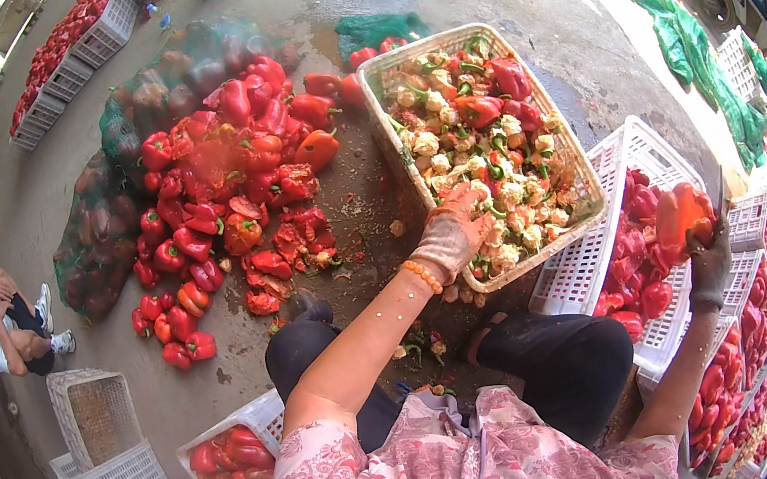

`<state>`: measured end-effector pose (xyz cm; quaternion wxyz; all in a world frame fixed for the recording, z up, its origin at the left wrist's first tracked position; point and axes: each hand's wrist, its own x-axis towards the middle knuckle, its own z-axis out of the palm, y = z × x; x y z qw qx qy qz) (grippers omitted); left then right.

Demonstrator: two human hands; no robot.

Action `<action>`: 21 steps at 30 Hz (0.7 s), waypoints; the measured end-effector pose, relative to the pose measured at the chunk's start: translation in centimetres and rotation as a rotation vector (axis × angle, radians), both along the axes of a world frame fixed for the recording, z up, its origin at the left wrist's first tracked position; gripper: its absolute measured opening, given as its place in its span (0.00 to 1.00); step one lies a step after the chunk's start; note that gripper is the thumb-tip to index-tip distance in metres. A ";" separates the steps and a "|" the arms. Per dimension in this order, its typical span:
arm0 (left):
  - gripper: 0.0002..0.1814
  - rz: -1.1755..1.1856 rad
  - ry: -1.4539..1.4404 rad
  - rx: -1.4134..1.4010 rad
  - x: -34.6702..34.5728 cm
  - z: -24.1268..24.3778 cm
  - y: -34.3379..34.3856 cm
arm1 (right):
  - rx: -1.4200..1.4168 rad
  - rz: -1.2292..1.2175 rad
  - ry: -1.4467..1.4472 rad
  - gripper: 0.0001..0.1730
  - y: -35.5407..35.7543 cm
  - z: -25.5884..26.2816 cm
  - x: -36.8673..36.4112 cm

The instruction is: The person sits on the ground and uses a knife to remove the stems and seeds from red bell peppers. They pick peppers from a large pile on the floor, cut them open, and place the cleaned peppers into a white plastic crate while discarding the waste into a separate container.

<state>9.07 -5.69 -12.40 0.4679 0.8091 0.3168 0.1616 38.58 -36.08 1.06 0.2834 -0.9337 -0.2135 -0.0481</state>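
My left hand (pixel 454 231), in a stained pale glove, reaches over the near left edge of a plastic crate (pixel 386 125) full of pepper cores with green stems; whether its fingers hold a core cannot be told. A few whole red peppers (pixel 481 110) lie on those cores. At the right, my right hand (pixel 710 261), in a dark glove, holds a red bell pepper (pixel 682 214), and a knife blade (pixel 722 187) points up beside it. Below the pepper stands a white perforated crate (pixel 578 268) with red peppers (pixel 656 299) in it.
Loose red peppers (pixel 194 242) are heaped on the concrete floor, with green mesh sacks of peppers (pixel 101 233) behind them. Crates of peppers (pixel 749 220) line the right side. Another crate (pixel 271 410) stands near my left leg. A person (pixel 6 325) sits at the far left.
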 end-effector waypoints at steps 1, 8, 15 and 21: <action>0.18 0.020 0.018 -0.092 -0.3 0.1 1.4 | -0.144 0.077 -0.023 0.34 -2.0 -0.4 1.4; 0.16 -0.110 0.606 0.211 -9.2 -1.6 14.2 | 0.188 0.353 0.637 0.24 9.7 -1.8 -10.5; 0.17 0.472 0.978 0.078 -33.2 -15.4 22.5 | -0.110 0.799 0.783 0.23 20.9 -7.4 -21.8; 0.20 0.422 1.006 0.306 -36.1 -21.9 23.9 | -0.256 0.767 0.861 0.21 23.1 -13.2 -23.0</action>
